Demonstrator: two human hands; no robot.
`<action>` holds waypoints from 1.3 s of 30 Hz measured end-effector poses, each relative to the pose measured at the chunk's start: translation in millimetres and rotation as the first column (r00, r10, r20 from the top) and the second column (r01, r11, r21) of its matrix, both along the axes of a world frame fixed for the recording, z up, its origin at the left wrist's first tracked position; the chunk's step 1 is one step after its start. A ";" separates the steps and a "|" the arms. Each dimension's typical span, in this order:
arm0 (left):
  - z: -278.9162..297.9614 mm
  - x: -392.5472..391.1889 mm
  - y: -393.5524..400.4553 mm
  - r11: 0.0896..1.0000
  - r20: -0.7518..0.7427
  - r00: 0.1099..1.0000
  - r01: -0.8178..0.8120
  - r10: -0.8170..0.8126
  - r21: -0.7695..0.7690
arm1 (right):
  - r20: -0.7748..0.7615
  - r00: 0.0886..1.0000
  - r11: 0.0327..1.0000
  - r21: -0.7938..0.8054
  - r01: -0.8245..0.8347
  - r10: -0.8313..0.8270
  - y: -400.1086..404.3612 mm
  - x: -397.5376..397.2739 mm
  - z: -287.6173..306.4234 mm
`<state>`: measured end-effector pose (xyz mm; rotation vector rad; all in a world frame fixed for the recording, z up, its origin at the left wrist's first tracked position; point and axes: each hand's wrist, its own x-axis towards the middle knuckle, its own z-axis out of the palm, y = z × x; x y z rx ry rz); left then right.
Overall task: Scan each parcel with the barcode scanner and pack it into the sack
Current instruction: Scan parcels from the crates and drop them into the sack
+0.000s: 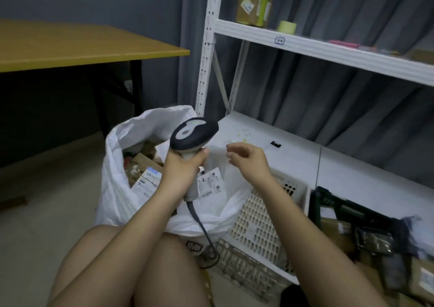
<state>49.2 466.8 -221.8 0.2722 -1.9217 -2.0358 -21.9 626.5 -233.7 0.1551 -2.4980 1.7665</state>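
No legible text on parcel labels (209, 182)

You see the floor (47, 217) carrying the white sack (117, 189) and a cream basket (258, 226); the white shelf (328, 50) holds 1 tape roll (287, 27).

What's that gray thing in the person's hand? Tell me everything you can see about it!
It is a barcode scanner that looks like plastic. Its rounded head is dark, with a light gray patch on top and a small greenish light near the front. A paler gray handle runs down from the head, and a gray cable hangs from its bottom end toward the floor. The left hand grips the handle, thumb near the head. It is held upright above the open white sack, head tilted forward.
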 end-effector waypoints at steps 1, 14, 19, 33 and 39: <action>-4.1 -2.0 10.6 1.000 0.009 1.000 0.028 -0.028 -0.010 | -0.011 0.999 0.999 -0.040 0.034 -0.035 15.7 9.8 -0.7; -81.2 -12.8 218.7 0.862 0.177 0.848 0.507 -0.500 0.006 | 0.268 0.769 0.794 -0.026 0.607 -0.580 271.5 100.0 -127.3; -121.5 -8.0 271.3 0.803 0.258 0.772 0.595 -0.581 0.026 | 0.362 0.663 0.726 0.058 0.685 -0.655 331.6 126.9 -195.8; -188.0 -56.1 329.9 0.793 0.401 0.714 0.607 -0.574 0.054 | 0.042 0.541 0.436 0.644 0.628 -0.840 415.9 5.6 -225.6; -213.5 -72.5 327.3 0.810 0.471 0.694 0.581 -0.545 0.081 | 0.151 0.493 0.409 0.780 0.473 -0.857 429.3 -35.6 -246.2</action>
